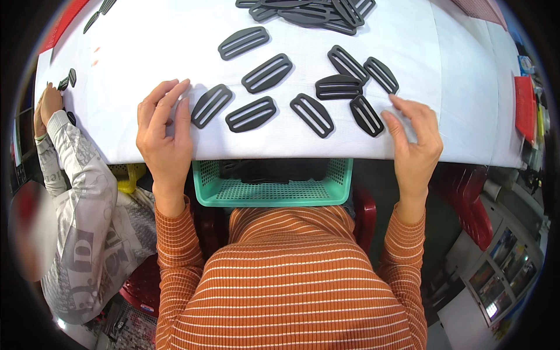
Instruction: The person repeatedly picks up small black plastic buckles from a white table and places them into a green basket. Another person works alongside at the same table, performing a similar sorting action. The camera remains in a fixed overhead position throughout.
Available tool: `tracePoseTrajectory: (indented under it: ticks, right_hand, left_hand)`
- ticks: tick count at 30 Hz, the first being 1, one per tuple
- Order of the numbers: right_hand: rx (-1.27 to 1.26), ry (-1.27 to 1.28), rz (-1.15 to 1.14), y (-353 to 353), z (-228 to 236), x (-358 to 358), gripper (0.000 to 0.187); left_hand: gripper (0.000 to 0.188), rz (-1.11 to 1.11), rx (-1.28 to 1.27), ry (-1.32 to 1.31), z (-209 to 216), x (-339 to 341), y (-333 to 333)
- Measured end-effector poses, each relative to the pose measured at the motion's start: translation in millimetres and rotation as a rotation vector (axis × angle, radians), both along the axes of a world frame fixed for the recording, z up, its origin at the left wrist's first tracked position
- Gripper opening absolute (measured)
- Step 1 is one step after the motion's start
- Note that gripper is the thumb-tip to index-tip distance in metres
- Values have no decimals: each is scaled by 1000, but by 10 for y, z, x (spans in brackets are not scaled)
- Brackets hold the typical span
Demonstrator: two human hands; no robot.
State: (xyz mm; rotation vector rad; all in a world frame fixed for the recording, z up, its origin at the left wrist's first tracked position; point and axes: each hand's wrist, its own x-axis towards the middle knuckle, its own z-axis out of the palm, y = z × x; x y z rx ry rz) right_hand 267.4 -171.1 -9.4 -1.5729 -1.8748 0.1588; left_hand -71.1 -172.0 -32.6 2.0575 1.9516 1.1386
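My left hand point(165, 123) hovers over the white-covered table with its fingers apart and nothing seen in them. Just right of its thumb lies a black plastic strap slider point(212, 106) with two long slots. On the other side, my right hand point(417, 132) is also open, thumb and forefinger spread. Its fingertips are close to a strap slider point(366, 116) and to another strap slider point(381, 75) farther back. Several more black sliders lie between my hands, one dark slider point(338, 87) partly touching its neighbours.
A heap of black sliders point(309, 13) lies at the far middle. Below the table edge, a green basket point(274, 199) at my lap holds dark pieces. At left, a co-worker's hands point(49, 109) are beside a few sliders. Red trays point(524, 108) stand at the table's right side.
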Motion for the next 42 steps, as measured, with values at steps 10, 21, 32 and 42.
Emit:
tracePoseTrajectory:
  ticks: [10, 21, 32, 42]
  right_hand:
    - [-16, -340, 174, 360, -299, -305, 80]
    - [-308, -203, 691, -263, -49, -435, 77]
    - [145, 34, 511, 1156, 46, -372, 37]
    - [45, -167, 586, 1049, -65, -498, 32]
  left_hand:
    - [126, -426, -160, 382, -43, 173, 450]
    - [120, -831, -434, 273, 233, 350, -137]
    - [38, -497, 185, 134, 358, 488, 1001]
    - [35, -511, -16, 215, 145, 586, 585]
